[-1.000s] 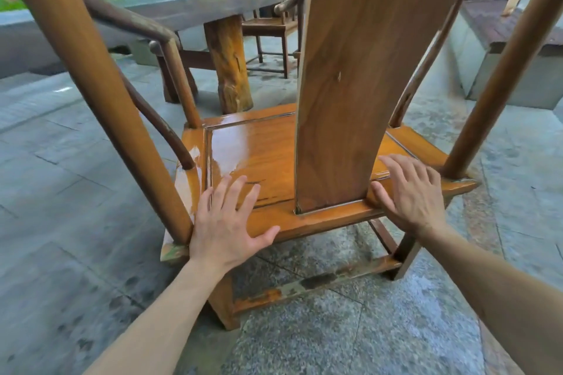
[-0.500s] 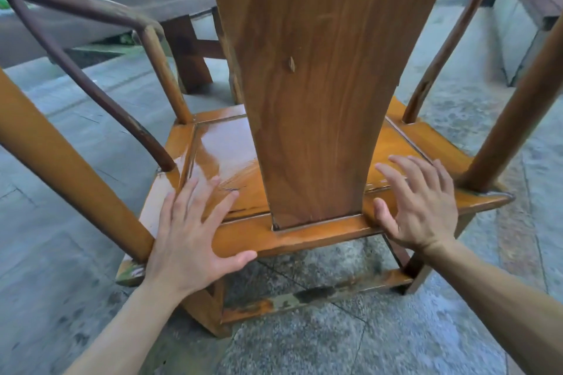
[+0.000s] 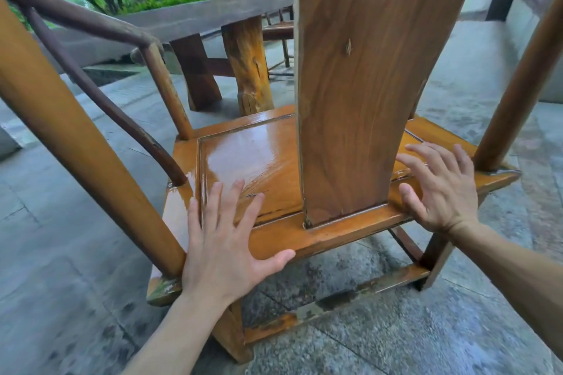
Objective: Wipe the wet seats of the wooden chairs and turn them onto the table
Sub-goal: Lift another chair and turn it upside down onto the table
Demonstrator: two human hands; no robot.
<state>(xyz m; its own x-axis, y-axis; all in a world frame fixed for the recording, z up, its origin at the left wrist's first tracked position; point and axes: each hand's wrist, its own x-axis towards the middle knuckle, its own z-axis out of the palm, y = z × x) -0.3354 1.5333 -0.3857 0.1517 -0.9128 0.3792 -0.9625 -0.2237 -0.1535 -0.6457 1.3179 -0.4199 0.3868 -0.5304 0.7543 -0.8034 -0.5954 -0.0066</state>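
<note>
Two bare hands lie spread on one wooden chair that stands upright on the grey stone floor, seen from behind its back. Beyond it runs the long bench, a thick weathered slab on chunky log-like legs, with a second round-backed chair partly hidden past it and green trees behind. The near chair fills most of the view: a broad flat back splat of brown, clearly grained wood with a small knot rises from the rear seat rail, and round golden posts stand at either side. A darker curved armrest sweeps across on the left, carried by a thin bowed spindle. The seat is a square framed panel of glossy orange-brown wood, shining with a film of water that shows streaks. Low stretchers between the legs are worn and blotched. The left hand rests palm down on the rear left corner of the seat, fingers open and flat, gripping nothing. The right hand sits at the rear right corner, fingers splayed and slightly curled, also holding nothing; whether its palm touches the wood cannot be told.
</note>
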